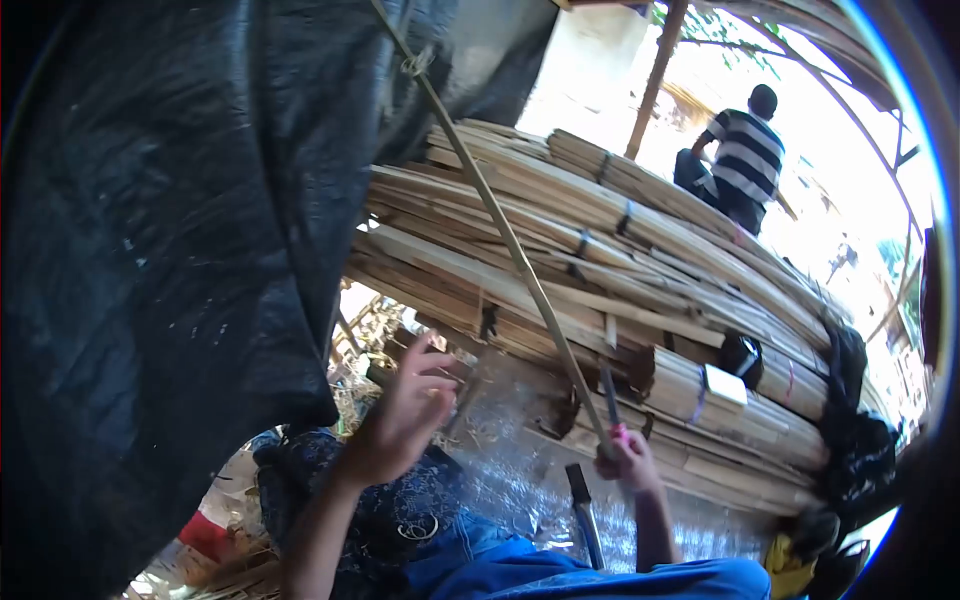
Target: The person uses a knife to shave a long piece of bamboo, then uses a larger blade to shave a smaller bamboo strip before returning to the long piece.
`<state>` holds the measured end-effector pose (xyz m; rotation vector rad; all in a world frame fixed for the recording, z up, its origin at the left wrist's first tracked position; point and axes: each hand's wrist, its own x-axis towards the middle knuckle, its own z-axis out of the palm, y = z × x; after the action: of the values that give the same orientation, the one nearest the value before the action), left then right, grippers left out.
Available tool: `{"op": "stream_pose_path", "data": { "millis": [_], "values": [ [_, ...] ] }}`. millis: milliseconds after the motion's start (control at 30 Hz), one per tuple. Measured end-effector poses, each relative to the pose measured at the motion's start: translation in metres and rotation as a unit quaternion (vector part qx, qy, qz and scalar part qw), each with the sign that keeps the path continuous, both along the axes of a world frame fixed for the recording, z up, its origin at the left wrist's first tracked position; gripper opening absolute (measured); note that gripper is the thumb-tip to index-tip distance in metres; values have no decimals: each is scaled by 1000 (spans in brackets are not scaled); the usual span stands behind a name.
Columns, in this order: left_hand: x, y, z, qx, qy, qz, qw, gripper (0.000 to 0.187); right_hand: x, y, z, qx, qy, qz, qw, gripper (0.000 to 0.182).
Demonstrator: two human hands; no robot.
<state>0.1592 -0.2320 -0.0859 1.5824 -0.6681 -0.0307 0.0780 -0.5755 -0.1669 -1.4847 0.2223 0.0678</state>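
My right hand (630, 463) is closed round the pink handle of a knife (609, 392), its dark narrow blade pointing up. A long thin bamboo strip (520, 262) slants from the top of the view down to this same hand; its lower end meets the fingers, and I cannot see exactly how it is gripped. My left hand (405, 420) is raised to the left of the strip, fingers apart, holding nothing. Between my knees, a tool with a dark handle (577, 484) and a metal shaft stands tilted.
Bundles of bamboo strips (640, 250), tied with dark bands, lie stacked ahead. A black plastic sheet (180, 260) hangs at the left. A white block (726, 384) rests on the bundles. A person in a striped shirt (748, 160) is farther back. Shavings litter the left ground.
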Motion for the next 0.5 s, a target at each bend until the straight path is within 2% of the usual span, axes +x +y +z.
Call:
{"op": "stream_pose_path", "data": {
  "millis": [67,133,200,233,267,333,367,400,433,500],
  "values": [
    [11,-28,9,-15,33,-24,999,64,22,47,-8,79,-12,16,997,23],
    [23,-62,19,-58,-84,75,992,51,52,70,-12,78,-63,133,986,27],
    [36,-68,44,-104,-69,123,985,48,78,91,2,59,-113,175,976,28],
    [44,-68,59,-149,-40,150,977,44,90,101,12,75,-114,152,979,29],
    [55,-68,71,-161,-85,157,971,42,99,111,22,93,-112,125,981,29],
    [69,-55,100,-80,-92,134,983,47,111,133,49,124,-104,150,975,35],
    [83,-53,106,-75,-102,139,982,47,114,141,60,158,-91,148,972,37],
    [101,-52,108,-66,-125,165,976,52,114,151,74,191,-75,144,968,40],
    [115,-52,106,-56,-145,189,970,57,116,165,93,164,-58,72,982,46],
    [108,-44,106,-23,-145,197,969,61,141,169,109,192,-75,83,975,47]
  ]
}}
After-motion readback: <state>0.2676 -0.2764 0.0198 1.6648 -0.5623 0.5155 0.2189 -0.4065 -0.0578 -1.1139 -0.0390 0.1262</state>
